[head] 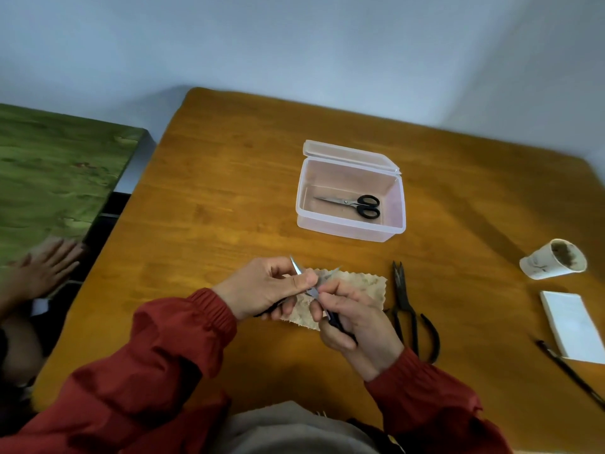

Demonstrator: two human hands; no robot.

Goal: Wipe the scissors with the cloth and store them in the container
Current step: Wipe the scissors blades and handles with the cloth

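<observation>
Wooden table (229,191), orange-brown with visible grain and rounded corners, filling the middle of the frame; plain pale grey-blue wall (294,44) behind.

Container (397,204): clear plastic, rectangular, rounded corners, hinged lid folded back; upper centre-right. Inside, flat on the bottom: black-handled scissors (355,204), slim steel blades closed, tips to the left.

Cloth (363,285): beige, mottled, zigzag-cut edges; centre of frame, beneath both hands, right end spread on the wood.

Small scissors (298,268): narrow pointed silver blades spread apart, dark handles; over the cloth, between the hands.

Left hand (268,286): fingers curled, thumb and forefinger pinching the small scissors near the pivot.

Right hand (355,322): fingers curled round the other dark handle. Red sleeves, elastic cuffs.

Iron shears (409,309): dull black, long looped handles, short closed blades; just right of the cloth.

Paper cup (540,263): white, on its side, brown-stained interior; right edge.

White block (569,326): flat, rectangular; lower right. Thin dark tool (569,371) touching its near corner.

Green streaked surface (49,175), left edge; another person's hand (45,267) flat upon it.
</observation>
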